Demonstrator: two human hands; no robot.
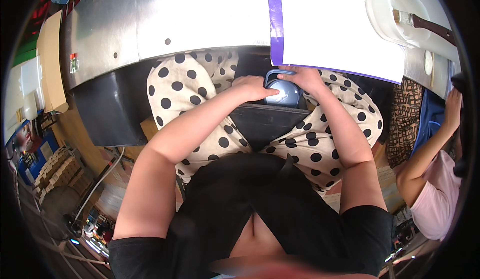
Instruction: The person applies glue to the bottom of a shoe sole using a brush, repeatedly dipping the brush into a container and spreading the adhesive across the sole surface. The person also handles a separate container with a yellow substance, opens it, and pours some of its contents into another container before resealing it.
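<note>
Between my knees is a blue-grey tumbler (pixel 287 96), or a similar vessel, with a glossy round top and a looped handle at its far side. From the left, my left hand (pixel 251 88) grips it, with the thumb lying across the top. My right hand (pixel 306 78) holds its right side beside the handle, fingers partly hidden behind it. The vessel's lower part is hidden by the edge of a black box-like piece (pixel 265 121) between my thighs. I cannot tell whether it rests inside that piece.
A metal worktable (pixel 200 14) runs ahead, with a white board (pixel 335 24) edged in purple overhanging its front. A brush (pixel 425 26) lies across a white tub (pixel 385 14) at the far right. Another person's arm (pixel 435 149) is at right. A fan (pixel 62 211) stands left.
</note>
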